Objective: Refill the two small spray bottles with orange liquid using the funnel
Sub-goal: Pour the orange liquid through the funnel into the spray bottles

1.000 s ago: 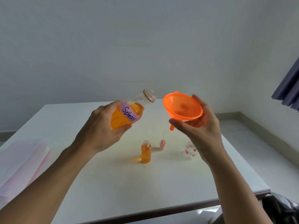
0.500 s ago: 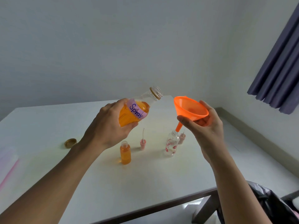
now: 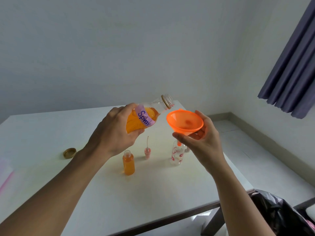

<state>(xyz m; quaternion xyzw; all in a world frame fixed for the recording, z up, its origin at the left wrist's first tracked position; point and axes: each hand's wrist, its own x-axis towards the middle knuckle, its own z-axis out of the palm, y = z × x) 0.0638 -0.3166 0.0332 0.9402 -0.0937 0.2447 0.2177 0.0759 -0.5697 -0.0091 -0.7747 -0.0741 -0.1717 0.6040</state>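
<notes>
Your left hand (image 3: 117, 132) is raised above the white table (image 3: 42, 133), the forearm reaching up from the near left, and its fingers are wrapped around the body of the large clear bottle (image 3: 146, 114) with the lilac "Spray" label. You hold that bottle tilted, its open mouth pointing up and to the right, close to the rim of the orange funnel (image 3: 185, 122) but not over it. The orange liquid sits in the lower part of the bottle under your palm; none reaches the neck.

Your right hand (image 3: 202, 138) comes up from the near right, palm turned toward you, cupping the funnel from below with the thumb across the near side of the cone and the fingers curled behind it. The funnel's spout points down at the neck of the small clear bottle with the flower print (image 3: 177, 155), which stands on the table with no liquid visible in it. Whether the spout has entered the neck, you cannot tell.

Left of it stands the other small bottle (image 3: 128, 162), uncapped and nearly full of orange liquid. Between the 2 small bottles a pink spray head (image 3: 147, 151) stands with its tube pointing up. A gold cap (image 3: 69, 152) lies on the table, farther left.
</notes>
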